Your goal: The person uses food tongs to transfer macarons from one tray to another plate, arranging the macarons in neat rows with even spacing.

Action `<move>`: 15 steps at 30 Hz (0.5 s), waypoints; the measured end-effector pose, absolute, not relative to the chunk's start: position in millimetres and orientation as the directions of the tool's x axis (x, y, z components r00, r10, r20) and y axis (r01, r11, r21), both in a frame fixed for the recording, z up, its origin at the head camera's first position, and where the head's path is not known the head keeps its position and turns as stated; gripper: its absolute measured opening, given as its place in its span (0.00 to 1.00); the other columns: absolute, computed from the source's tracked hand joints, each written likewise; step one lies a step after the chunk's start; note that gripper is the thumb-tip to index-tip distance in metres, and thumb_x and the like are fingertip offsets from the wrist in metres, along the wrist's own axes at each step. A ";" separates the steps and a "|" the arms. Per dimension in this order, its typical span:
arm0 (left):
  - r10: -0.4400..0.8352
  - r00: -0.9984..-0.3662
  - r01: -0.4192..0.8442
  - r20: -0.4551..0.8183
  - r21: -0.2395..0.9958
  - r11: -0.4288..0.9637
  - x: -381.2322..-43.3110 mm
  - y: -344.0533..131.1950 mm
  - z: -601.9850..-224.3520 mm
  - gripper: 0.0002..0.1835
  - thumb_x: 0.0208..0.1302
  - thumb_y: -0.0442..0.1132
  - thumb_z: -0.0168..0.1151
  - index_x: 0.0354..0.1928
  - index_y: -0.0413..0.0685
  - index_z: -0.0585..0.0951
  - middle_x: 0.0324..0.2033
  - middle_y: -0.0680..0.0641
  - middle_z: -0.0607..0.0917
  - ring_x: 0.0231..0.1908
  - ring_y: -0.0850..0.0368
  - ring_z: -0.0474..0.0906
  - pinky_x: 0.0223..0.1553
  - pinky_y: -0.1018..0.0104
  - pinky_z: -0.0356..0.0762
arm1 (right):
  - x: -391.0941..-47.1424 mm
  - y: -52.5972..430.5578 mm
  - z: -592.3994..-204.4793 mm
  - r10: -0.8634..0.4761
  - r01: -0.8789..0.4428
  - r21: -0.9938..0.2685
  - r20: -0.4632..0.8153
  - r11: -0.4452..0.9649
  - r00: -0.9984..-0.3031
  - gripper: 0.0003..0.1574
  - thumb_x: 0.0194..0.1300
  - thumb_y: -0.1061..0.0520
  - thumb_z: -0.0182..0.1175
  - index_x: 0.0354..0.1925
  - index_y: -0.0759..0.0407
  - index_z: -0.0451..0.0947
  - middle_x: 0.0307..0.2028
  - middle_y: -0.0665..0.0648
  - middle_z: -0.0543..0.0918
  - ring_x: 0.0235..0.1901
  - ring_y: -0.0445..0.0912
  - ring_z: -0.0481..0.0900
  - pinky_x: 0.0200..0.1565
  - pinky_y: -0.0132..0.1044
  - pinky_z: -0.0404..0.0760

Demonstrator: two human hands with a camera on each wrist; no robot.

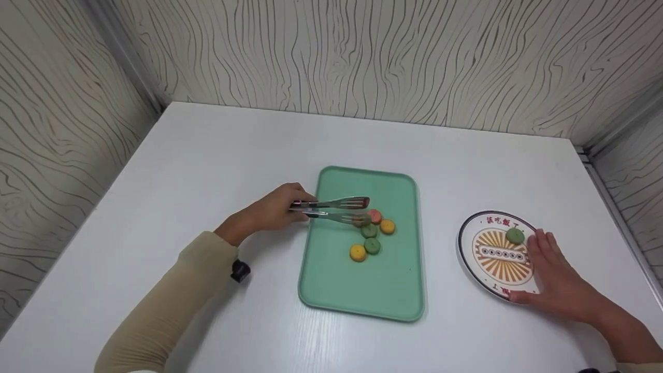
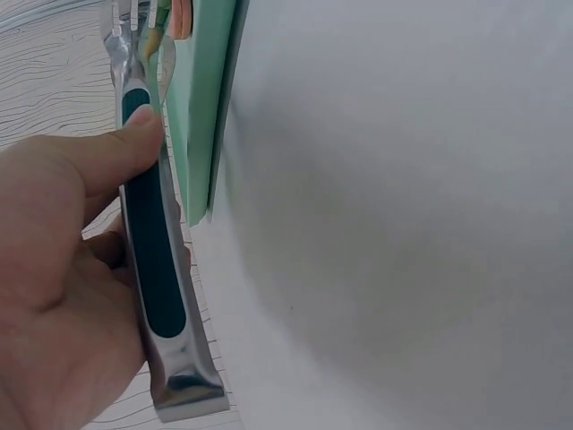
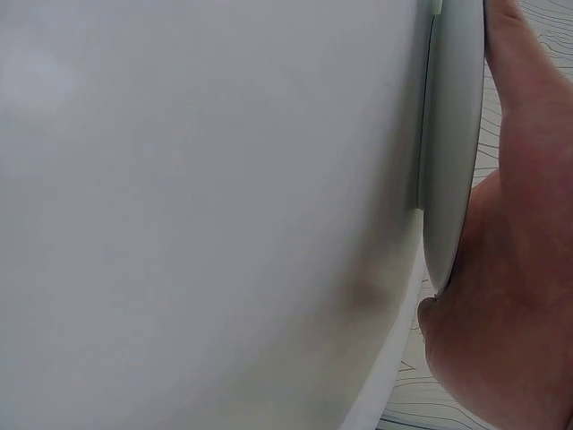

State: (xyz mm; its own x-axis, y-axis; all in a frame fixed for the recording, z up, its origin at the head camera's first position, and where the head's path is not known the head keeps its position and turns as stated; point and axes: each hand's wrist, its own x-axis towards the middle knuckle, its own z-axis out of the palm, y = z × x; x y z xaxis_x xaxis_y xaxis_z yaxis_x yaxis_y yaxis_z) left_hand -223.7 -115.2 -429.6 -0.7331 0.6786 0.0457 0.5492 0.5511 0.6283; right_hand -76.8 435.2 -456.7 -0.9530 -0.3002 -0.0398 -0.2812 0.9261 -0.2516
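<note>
My left hand point(image 1: 282, 207) grips metal tongs point(image 2: 152, 233) with dark handle inlays, its thumb along one arm. The slotted tong ends spread apart over a green tray point(image 1: 357, 295); the lower one overlaps the small round macarons in the head view. On the tray lie a pink macaron point(image 1: 374, 215), a yellow macaron point(image 1: 387, 226), two green ones, and another yellow macaron point(image 1: 357, 253) nearer the front. My right hand point(image 1: 564, 285) rests at the right rim of a patterned white plate point(image 1: 469, 243), fingers extended. A green macaron point(image 1: 515, 236) sits on that plate, close to the fingertips.
The tray and plate stand apart on a white table point(image 1: 248, 140). Wood-grain patterned panels point(image 1: 336, 57) rise behind the table and along both sides. A dark wrist device point(image 1: 240, 271) hangs under the left sleeve.
</note>
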 end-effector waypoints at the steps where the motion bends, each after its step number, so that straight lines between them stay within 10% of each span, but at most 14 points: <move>1: 0.678 -0.734 0.548 0.045 0.628 0.552 -223.9 -115.6 -429.7 0.16 0.57 0.33 0.66 0.49 0.44 0.82 0.37 0.50 0.79 0.38 0.58 0.71 0.41 0.64 0.71 | -76.7 435.1 -456.9 -0.303 -0.284 -0.251 -0.037 0.925 -0.952 0.77 0.47 0.36 0.69 0.70 0.72 0.31 0.71 0.70 0.30 0.69 0.56 0.20 0.55 0.20 0.21; 15: 0.709 -0.700 0.590 0.085 0.627 0.508 -227.5 -120.4 -435.5 0.15 0.57 0.30 0.64 0.48 0.42 0.82 0.35 0.49 0.79 0.36 0.53 0.70 0.39 0.64 0.68 | -77.0 435.3 -455.3 -0.302 -0.281 -0.270 -0.041 0.921 -0.952 0.76 0.47 0.37 0.69 0.70 0.73 0.32 0.70 0.71 0.31 0.69 0.55 0.20 0.56 0.20 0.21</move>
